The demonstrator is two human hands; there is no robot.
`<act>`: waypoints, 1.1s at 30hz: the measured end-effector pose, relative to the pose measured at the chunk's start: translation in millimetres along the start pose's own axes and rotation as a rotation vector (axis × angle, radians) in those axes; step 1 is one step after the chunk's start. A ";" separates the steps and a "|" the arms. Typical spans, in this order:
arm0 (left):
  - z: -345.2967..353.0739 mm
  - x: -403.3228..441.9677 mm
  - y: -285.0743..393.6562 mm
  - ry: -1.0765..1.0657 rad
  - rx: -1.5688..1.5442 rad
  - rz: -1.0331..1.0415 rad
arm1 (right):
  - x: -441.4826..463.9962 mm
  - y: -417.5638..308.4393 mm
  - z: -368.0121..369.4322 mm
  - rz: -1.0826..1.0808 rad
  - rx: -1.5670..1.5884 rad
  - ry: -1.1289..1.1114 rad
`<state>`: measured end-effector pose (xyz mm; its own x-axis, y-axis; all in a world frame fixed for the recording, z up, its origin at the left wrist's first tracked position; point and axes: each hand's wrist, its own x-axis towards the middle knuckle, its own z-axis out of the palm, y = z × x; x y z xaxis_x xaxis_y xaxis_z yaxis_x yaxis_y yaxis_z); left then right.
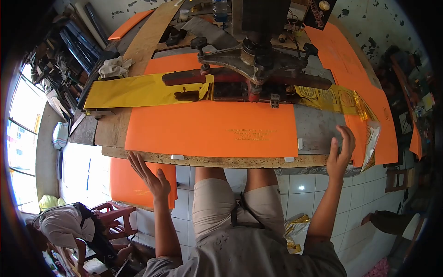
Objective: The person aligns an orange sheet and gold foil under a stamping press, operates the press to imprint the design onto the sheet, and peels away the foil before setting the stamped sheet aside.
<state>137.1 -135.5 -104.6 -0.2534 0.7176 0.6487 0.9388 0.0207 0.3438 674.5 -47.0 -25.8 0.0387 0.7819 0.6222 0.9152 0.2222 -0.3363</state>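
An orange sheet with small gold print near its lower right lies under a dark press head. Yellow-gold foil stretches across it below the press and comes out crumpled on the right. My left hand is at the sheet's lower left corner, fingers stretched out, holding nothing. Over the grey plate, right of the sheet, my right hand is raised with its fingers apart and nothing in it. White tabs sit at the sheet's near edge.
More orange sheets lie at the right, and an orange stack is below the table's left edge. A cloth and a bottle stand farther back. Another person bends near a red stool at lower left.
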 end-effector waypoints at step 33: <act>16.6 -10.8 -7.0 0.158 -0.149 0.062 | 22.9 -5.5 5.5 -0.061 -0.035 -0.326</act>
<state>137.2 -131.8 -125.3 -0.2407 0.5963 0.7659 0.9119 -0.1315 0.3889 668.2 -27.1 -13.5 -0.1412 0.9143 0.3797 0.9255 0.2580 -0.2773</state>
